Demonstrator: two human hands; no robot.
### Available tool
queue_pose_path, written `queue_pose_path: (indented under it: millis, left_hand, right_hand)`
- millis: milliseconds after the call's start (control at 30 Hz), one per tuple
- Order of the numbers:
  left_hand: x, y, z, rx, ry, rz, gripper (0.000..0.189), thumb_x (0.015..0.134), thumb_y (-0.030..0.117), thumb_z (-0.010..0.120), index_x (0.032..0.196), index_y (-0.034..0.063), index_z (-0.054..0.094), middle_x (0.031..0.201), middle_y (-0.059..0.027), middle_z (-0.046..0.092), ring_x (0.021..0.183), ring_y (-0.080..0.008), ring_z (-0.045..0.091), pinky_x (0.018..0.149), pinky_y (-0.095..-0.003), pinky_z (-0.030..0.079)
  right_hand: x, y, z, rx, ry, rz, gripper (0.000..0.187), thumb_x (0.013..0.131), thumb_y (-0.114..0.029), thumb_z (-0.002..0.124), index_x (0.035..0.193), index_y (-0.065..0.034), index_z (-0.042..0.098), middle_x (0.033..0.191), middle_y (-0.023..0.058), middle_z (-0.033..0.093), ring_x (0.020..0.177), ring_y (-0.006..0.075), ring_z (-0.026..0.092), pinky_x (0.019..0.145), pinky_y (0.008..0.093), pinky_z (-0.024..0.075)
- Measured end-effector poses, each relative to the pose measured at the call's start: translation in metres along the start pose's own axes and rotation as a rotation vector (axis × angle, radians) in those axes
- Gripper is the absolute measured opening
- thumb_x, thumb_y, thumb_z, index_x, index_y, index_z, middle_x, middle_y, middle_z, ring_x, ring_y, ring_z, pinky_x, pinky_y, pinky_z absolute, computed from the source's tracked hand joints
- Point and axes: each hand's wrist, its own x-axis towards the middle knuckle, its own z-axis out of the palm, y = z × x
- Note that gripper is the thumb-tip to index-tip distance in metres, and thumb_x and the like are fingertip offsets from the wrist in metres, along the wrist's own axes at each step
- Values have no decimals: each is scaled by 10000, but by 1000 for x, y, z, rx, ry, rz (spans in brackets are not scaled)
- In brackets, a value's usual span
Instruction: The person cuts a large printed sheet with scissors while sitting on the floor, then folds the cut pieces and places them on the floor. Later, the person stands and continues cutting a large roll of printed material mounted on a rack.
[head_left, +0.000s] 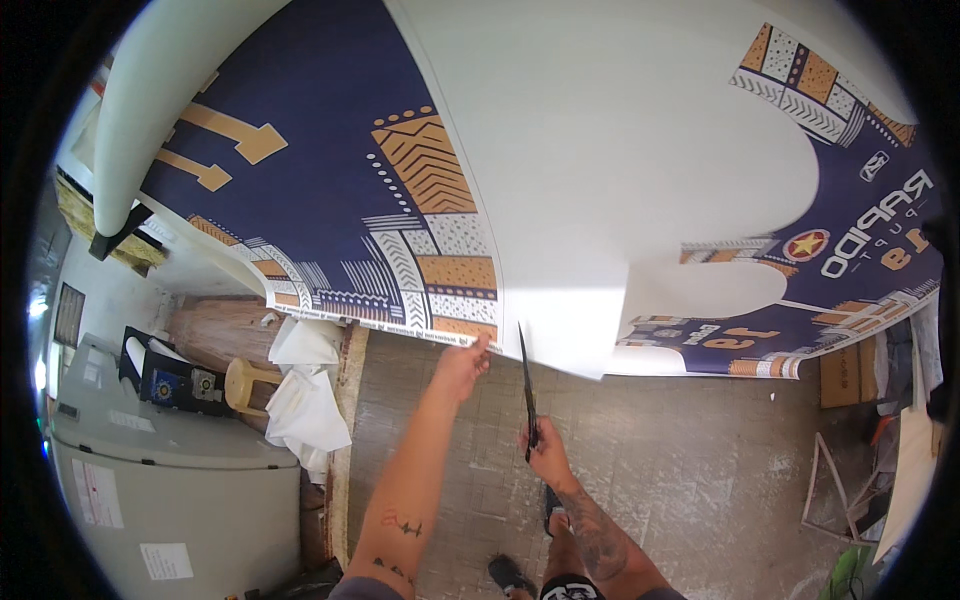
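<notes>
A wide printed sheet, dark blue with tan and white patterns, spreads from a large white roll at the upper left. My left hand pinches its lower edge at the patterned strip's corner. In my right hand are black-handled scissors, their blades pointing up at the sheet's lower edge, just right of my left hand. Whether the blades touch the sheet I cannot tell. White unprinted material fills the middle, and more mirrored printed shapes lie at the right.
A beige plastic stool and crumpled white sheets are at the left, beside a grey cabinet. A cardboard box and a thin frame stand at the right. Below is a worn tiled floor.
</notes>
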Motion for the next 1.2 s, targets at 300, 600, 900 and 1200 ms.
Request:
queue_pose_path:
  millis: [300,600,900,1200]
  left_hand:
    - [-10,-8,-14,142,61,45,296,895,218,683,1163,131,590,1065,14,636,944,-134,563,765,-331,420]
    - [23,-36,-18,-25,-35,125,349,890,226,687,1194,99,572,1098,-45,632,992,-219,600,889,-473,483]
    - [-9,-40,-13,120,52,163,208,910,115,634,1116,107,604,993,-34,661,819,-181,645,607,-357,467]
    - [-25,-26,-10,95,83,50,248,934,281,588,1069,81,643,1034,-118,664,920,-245,654,730,-484,526]
  right_hand:
    - [68,-35,25,-12,120,-113,373,834,-33,701,1134,-15,480,929,40,536,873,124,524,784,274,450]
    - [142,-125,47,-57,26,-550,280,890,-11,617,1138,-14,488,946,8,539,853,94,498,842,228,413]
    - [186,-297,96,-140,13,-609,184,943,-183,625,1019,-32,551,758,-50,518,671,40,470,591,197,389]
    - [279,-430,124,-136,29,-614,232,927,-217,659,985,-16,560,766,-38,545,683,33,469,593,190,374]
